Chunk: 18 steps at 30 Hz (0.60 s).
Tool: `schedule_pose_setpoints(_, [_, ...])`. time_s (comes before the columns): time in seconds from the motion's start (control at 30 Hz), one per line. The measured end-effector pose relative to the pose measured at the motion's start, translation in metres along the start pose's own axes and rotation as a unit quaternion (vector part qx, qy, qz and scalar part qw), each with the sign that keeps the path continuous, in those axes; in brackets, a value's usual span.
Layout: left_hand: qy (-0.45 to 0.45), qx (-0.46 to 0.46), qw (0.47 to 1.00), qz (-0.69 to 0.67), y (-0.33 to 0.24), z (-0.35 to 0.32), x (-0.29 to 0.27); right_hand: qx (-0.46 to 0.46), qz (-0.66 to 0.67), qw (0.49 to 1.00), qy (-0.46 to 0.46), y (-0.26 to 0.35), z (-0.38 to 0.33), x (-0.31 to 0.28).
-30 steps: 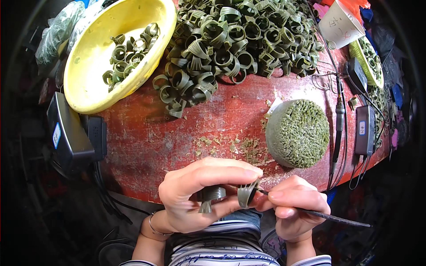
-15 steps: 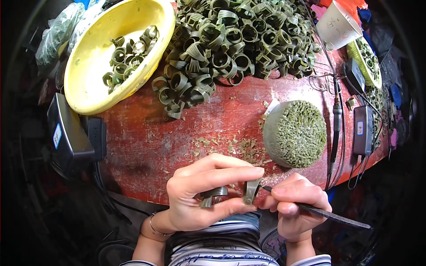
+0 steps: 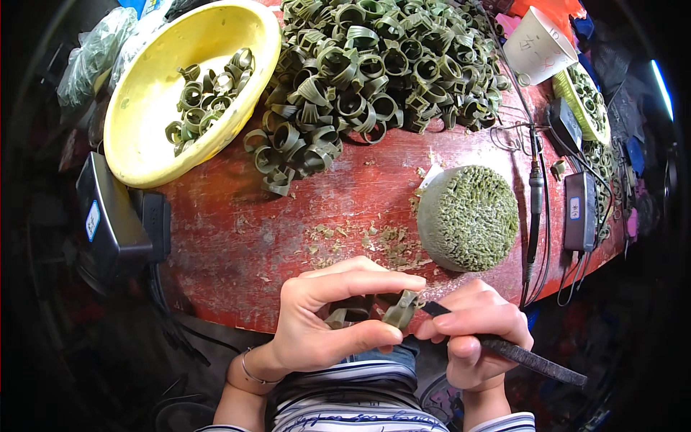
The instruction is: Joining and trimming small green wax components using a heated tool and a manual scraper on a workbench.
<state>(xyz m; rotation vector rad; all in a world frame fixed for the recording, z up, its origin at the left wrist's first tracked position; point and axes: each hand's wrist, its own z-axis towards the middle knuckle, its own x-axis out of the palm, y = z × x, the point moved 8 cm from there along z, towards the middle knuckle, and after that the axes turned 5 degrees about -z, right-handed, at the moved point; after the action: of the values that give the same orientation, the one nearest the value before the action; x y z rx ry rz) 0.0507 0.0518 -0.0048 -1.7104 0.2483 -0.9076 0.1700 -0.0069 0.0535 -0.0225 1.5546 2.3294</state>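
Near the table's front edge, my left hand (image 3: 317, 317) pinches a dark green wax-like ring (image 3: 400, 309) between thumb and fingertips. A second green ring (image 3: 350, 315) sits further back within the same hand. My right hand (image 3: 479, 327) is closed around a flat, dark, knife-like tool (image 3: 536, 361). Its narrow tip is close to the pinched ring's right side; whether it touches cannot be made out. The tool's rough rear end sticks out past the hand, down to the right.
A large pile of green rings (image 3: 389, 65) covers the back. Several more lie in a tilted yellow basin (image 3: 137, 129). A round green-topped block (image 3: 475, 219) stands right of centre amid shavings (image 3: 392, 241). Cables, a corded pen-like tool (image 3: 535, 187), grey boxes (image 3: 580, 209) and a white cup (image 3: 538, 47) line the right.
The pinched ring has turned, showing more of its broad face. My right hand has shifted slightly left and the tool has tilted, showing more of its flat side. The view has moved a little.
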Motion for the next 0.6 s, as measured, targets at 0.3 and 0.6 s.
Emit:
schedule_pose_setpoints(0.3, [-0.029, 0.003, 1.000, -0.006, -0.002, 0.005, 0.006, -0.046, -0.050, 0.998, 0.004, 0.010, 0.006, 0.000])
schedule_pose_setpoints(0.6, [-0.039, 0.079, 0.987, 0.131, -0.012, 0.007, -0.001, -0.023, -0.100, 0.995, 0.019, 0.011, 0.007, -0.011])
